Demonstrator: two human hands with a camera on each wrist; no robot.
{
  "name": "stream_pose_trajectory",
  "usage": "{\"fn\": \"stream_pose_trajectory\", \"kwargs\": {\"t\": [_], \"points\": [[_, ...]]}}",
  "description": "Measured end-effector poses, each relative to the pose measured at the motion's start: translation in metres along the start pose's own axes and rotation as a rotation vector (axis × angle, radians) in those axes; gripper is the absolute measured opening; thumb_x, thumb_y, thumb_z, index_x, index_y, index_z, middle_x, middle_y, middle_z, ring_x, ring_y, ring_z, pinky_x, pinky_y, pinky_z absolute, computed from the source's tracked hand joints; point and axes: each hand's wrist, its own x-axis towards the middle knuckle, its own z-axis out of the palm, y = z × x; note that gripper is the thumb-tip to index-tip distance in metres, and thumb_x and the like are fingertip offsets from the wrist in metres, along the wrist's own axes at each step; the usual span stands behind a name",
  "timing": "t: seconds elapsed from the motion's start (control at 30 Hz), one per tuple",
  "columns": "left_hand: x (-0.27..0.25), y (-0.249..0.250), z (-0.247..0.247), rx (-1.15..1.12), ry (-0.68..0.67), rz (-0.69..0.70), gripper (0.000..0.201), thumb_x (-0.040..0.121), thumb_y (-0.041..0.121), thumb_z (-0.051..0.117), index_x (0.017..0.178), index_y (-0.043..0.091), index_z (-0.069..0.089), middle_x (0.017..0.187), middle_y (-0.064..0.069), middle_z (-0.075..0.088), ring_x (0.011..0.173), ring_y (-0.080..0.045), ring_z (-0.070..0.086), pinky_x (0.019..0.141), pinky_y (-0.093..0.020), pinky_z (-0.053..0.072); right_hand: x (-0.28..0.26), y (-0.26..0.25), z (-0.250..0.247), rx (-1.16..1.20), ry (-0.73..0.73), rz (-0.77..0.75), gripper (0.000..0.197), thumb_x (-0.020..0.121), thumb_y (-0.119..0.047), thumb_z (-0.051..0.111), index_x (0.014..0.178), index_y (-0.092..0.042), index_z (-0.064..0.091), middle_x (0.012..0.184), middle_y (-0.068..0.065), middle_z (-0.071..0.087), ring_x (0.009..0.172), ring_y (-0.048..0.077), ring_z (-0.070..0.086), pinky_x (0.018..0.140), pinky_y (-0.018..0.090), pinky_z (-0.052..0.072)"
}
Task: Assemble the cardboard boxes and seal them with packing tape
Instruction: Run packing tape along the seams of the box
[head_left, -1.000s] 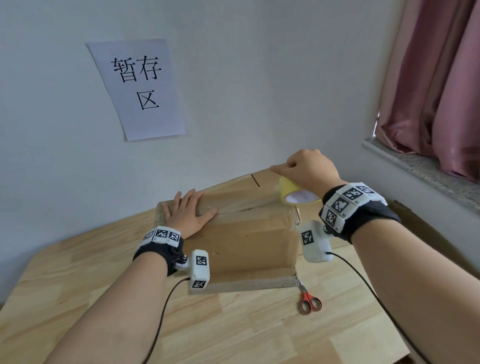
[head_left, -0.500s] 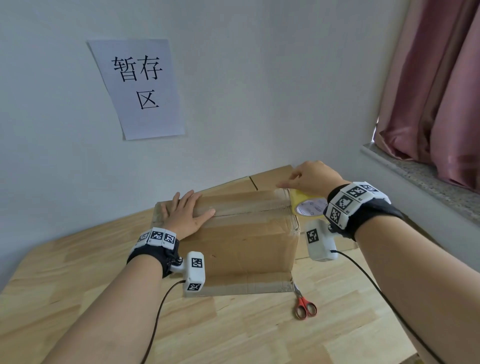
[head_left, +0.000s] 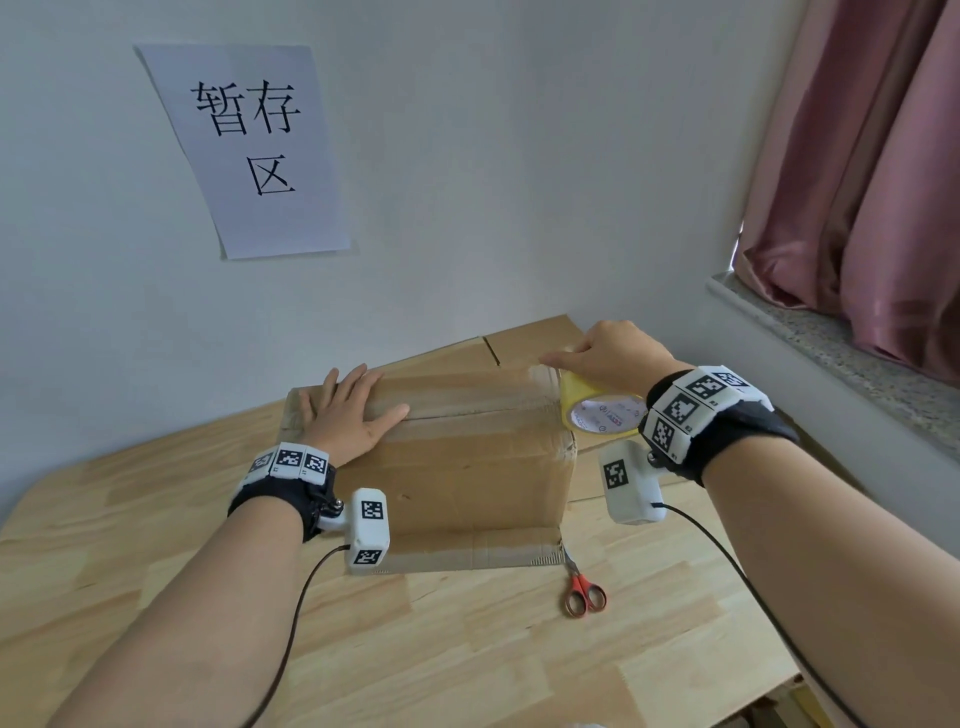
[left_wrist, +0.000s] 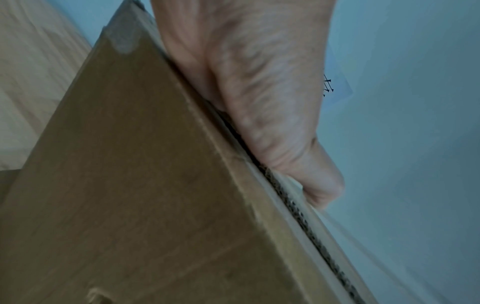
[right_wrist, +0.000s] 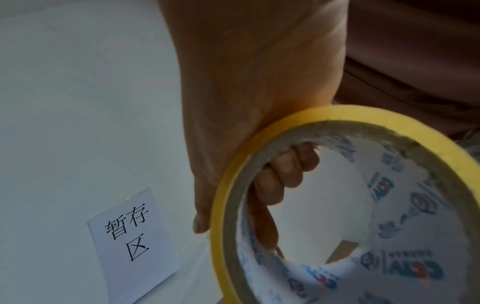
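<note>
Quick headcount: one assembled cardboard box (head_left: 457, 467) in the middle of the frame, plus one flat sheet of cardboard (head_left: 530, 338) behind it. One roll of yellow tape (head_left: 597, 410) at center right. One pair of scissors (head_left: 584, 597) with orange handles, lower center. Two hands, the left hand (head_left: 348, 415) and the right hand (head_left: 613, 353), each with one wrist camera, so two cameras. One paper sign (head_left: 249, 145) upper left, showing three printed characters. One wooden table (head_left: 467, 649), one pink curtain (head_left: 872, 171) upper right.
</note>
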Motion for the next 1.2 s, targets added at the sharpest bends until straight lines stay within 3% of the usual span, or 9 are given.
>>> {"fn": "stream_pose_trajectory", "kwargs": {"t": [0.2, 0.33, 0.43, 0.5, 0.6, 0.8, 0.93, 1.07, 1.2], "points": [[0.0, 0.0, 0.0, 0.006, 0.001, 0.001, 0.072, 0.088, 0.069, 0.032, 0.149, 0.036, 0.013, 0.159, 0.014, -0.002, 0.145, -0.015, -0.014, 0.114, -0.054, -0.012, 0.002, 0.004, -0.005, -0.049, -0.156, -0.046, 0.065, 0.074, -0.065, 0.063, 0.049, -0.016, 0.029, 0.048, -0.003, 0.028, 0.048, 0.016, 0.031, 0.05, 0.027, 0.025], [0.0, 0.001, 0.0, 0.019, 0.002, 0.001, 0.075, 0.086, 0.07, 0.03, 0.15, 0.035, 0.012, 0.159, 0.013, -0.002, 0.145, -0.016, -0.013, 0.114, -0.054, -0.011, 0.006, 0.009, -0.002, -0.03, -0.117, -0.062, 0.055, 0.077, -0.063, 0.063, 0.054, -0.015, 0.049, 0.055, -0.003, 0.046, 0.055, 0.015, 0.045, 0.052, 0.026, 0.035], [0.0, 0.0, 0.001, 0.031, -0.02, -0.003, 0.075, 0.087, 0.07, 0.03, 0.15, 0.035, 0.01, 0.159, 0.012, -0.004, 0.145, -0.016, -0.014, 0.114, -0.055, -0.012, 0.005, 0.015, -0.002, 0.058, -0.187, -0.142, 0.034, 0.078, -0.058, 0.064, 0.079, -0.024, 0.071, 0.083, -0.007, 0.065, 0.083, 0.013, 0.06, 0.072, 0.026, 0.046], [0.001, -0.001, 0.001, 0.037, -0.031, -0.006, 0.076, 0.086, 0.072, 0.028, 0.15, 0.035, 0.008, 0.159, 0.012, -0.005, 0.145, -0.016, -0.015, 0.113, -0.055, -0.013, 0.003, 0.018, -0.008, 0.072, -0.229, -0.185, 0.027, 0.079, -0.055, 0.065, 0.086, -0.03, 0.071, 0.091, -0.011, 0.064, 0.092, 0.011, 0.059, 0.082, 0.027, 0.045], [0.001, 0.0, 0.001, 0.041, -0.032, -0.017, 0.077, 0.085, 0.072, 0.027, 0.15, 0.036, 0.007, 0.159, 0.013, -0.006, 0.145, -0.015, -0.017, 0.113, -0.055, -0.014, 0.002, 0.019, -0.018, 0.041, -0.302, -0.207, 0.019, 0.085, -0.049, 0.061, 0.094, -0.033, 0.066, 0.085, -0.017, 0.056, 0.09, 0.01, 0.052, 0.09, 0.032, 0.041], [-0.002, 0.004, 0.001, 0.083, -0.025, -0.043, 0.078, 0.086, 0.072, 0.029, 0.15, 0.036, 0.003, 0.158, 0.014, -0.009, 0.145, -0.015, -0.017, 0.113, -0.055, -0.013, 0.006, 0.016, -0.016, 0.016, -0.258, -0.233, 0.016, 0.091, -0.038, 0.056, 0.1, -0.026, 0.054, 0.07, -0.01, 0.049, 0.061, 0.005, 0.044, 0.059, 0.022, 0.033], [-0.003, 0.008, 0.002, 0.09, -0.023, -0.055, 0.078, 0.087, 0.072, 0.03, 0.15, 0.037, 0.002, 0.158, 0.015, -0.01, 0.144, -0.014, -0.018, 0.114, -0.054, -0.013, 0.009, 0.019, -0.008, 0.026, -0.086, -0.201, 0.027, 0.081, -0.045, 0.067, 0.093, -0.024, 0.057, 0.069, -0.008, 0.051, 0.068, 0.011, 0.051, 0.061, 0.027, 0.038], [-0.003, 0.011, 0.002, 0.081, -0.023, -0.067, 0.077, 0.087, 0.07, 0.032, 0.15, 0.036, 0.003, 0.158, 0.015, -0.009, 0.144, -0.014, -0.017, 0.114, -0.054, -0.013, 0.012, 0.026, -0.002, 0.048, 0.013, -0.137, 0.033, 0.076, -0.053, 0.069, 0.074, -0.022, 0.06, 0.074, -0.003, 0.061, 0.075, 0.016, 0.057, 0.064, 0.028, 0.044], [-0.003, 0.01, 0.004, 0.077, -0.006, -0.07, 0.076, 0.088, 0.07, 0.033, 0.15, 0.036, 0.004, 0.158, 0.015, -0.009, 0.145, -0.014, -0.017, 0.114, -0.054, -0.014, 0.007, 0.037, 0.008, 0.051, 0.046, -0.11, 0.039, 0.078, -0.057, 0.065, 0.062, -0.023, 0.058, 0.071, 0.001, 0.062, 0.07, 0.017, 0.057, 0.055, 0.025, 0.038]]}}
